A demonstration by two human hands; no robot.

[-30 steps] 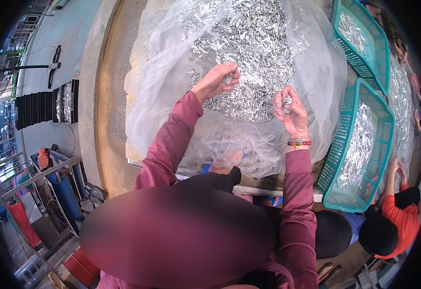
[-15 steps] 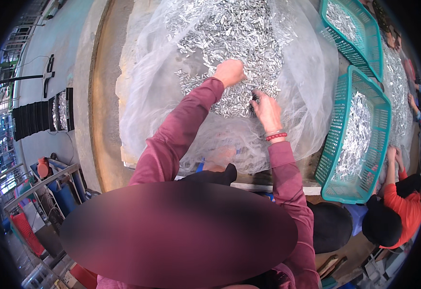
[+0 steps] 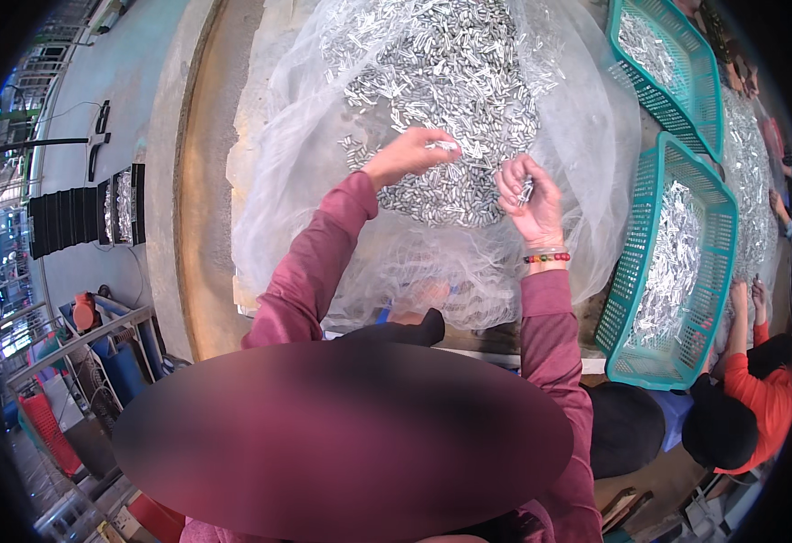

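Small silvery metal cylinders lie in a wide heap on a translucent white mesh sheet spread over the table. Over the near left part of the heap, my left hand pinches a few of these cylinders between thumb and fingers. My right hand, a beaded bracelet at its wrist, is at the heap's right edge. Its palm is turned up and its fingers curl around several cylinders. How many each hand holds cannot be made out.
Two green plastic baskets with metal pieces inside stand along the right. Beyond them, a person in an orange top works at another spread of silvery pieces. The table's raised border runs along the left. Black bellows-like equipment is farther left.
My left hand has moved slightly left and its fingers have come out of the heap with cylinders. My right hand has shifted right and turned palm up, showing cylinders in it.
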